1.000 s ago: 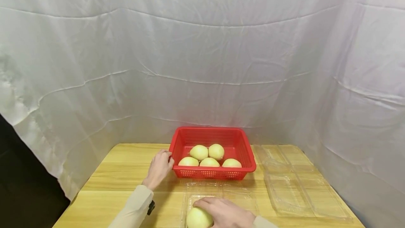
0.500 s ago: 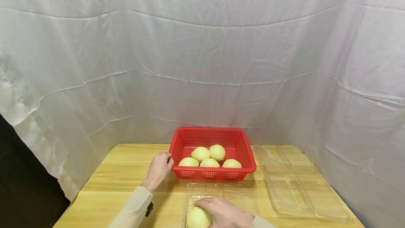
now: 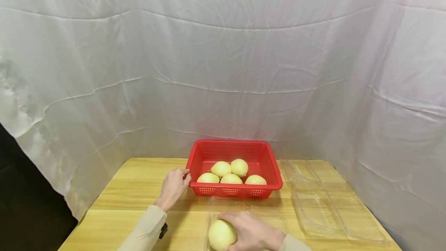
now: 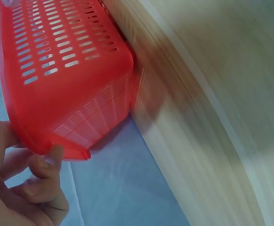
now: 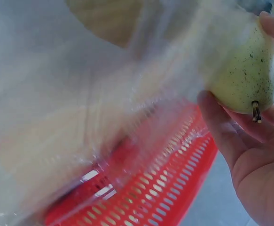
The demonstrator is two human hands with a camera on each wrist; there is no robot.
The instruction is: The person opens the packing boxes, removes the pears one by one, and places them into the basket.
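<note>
My left hand (image 3: 173, 189) pinches the left rim of a red perforated plastic basket (image 3: 235, 186); in the left wrist view, thumb and fingers (image 4: 43, 174) close around that rim. Several pale yellow-green pears (image 3: 231, 179) lie inside the basket. At the front edge of the head view, my right hand (image 3: 251, 231) grips another pear (image 3: 222, 235), over a clear plastic container (image 3: 228, 203). The right wrist view shows the speckled skin and short stem of this pear (image 5: 249, 75), with fingers curled around it. Clear plastic crosses part of that view.
More clear plastic containers (image 3: 322, 208) lie at the right side of the wooden table (image 3: 115, 204). A pale grey cloth (image 3: 223, 57) hangs behind and along both sides. Something black (image 3: 31, 200) shows at the far left.
My right hand and its pear have moved slightly right, and the clear container beneath has shifted slightly the same way. The back pears in the basket rolled a little. My left hand stays at the rim.
</note>
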